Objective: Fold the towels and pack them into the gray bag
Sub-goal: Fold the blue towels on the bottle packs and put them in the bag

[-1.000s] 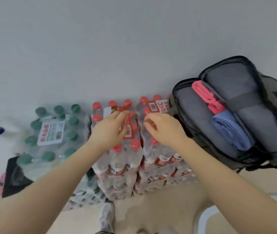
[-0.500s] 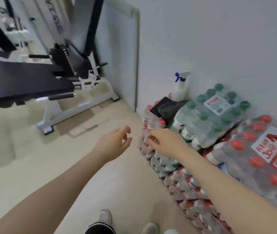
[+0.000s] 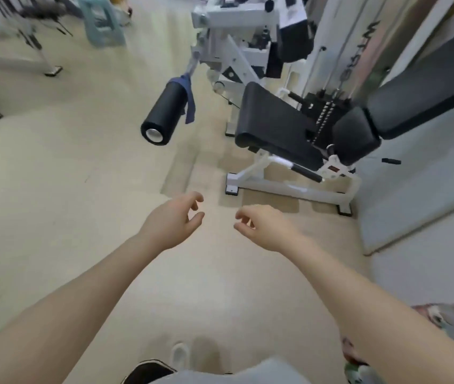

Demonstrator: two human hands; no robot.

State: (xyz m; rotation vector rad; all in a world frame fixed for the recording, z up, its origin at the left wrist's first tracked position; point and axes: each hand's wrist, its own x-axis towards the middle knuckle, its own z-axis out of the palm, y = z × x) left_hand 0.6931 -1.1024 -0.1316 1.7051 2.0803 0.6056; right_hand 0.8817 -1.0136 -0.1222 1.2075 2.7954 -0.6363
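A dark blue towel (image 3: 188, 99) hangs over the bar of a black foam roller pad (image 3: 165, 113) on the white gym machine, ahead and slightly left. My left hand (image 3: 172, 218) and my right hand (image 3: 260, 227) are stretched out over the beige floor, well short of the towel, fingers loosely curled and holding nothing. The gray bag is out of view.
The white gym machine has a black padded seat (image 3: 278, 128) and backrest (image 3: 425, 87) at the right. A pale wall panel (image 3: 419, 189) runs along the right. Shrink-wrapped bottles (image 3: 453, 325) show at the lower right edge. A light blue stool (image 3: 104, 23) stands far left. My shoe (image 3: 178, 356) is below.
The view has swung left, away from the gray bag and the bottle packs, to the gym machine. Both hands left the bottle packs and now hover over the floor.
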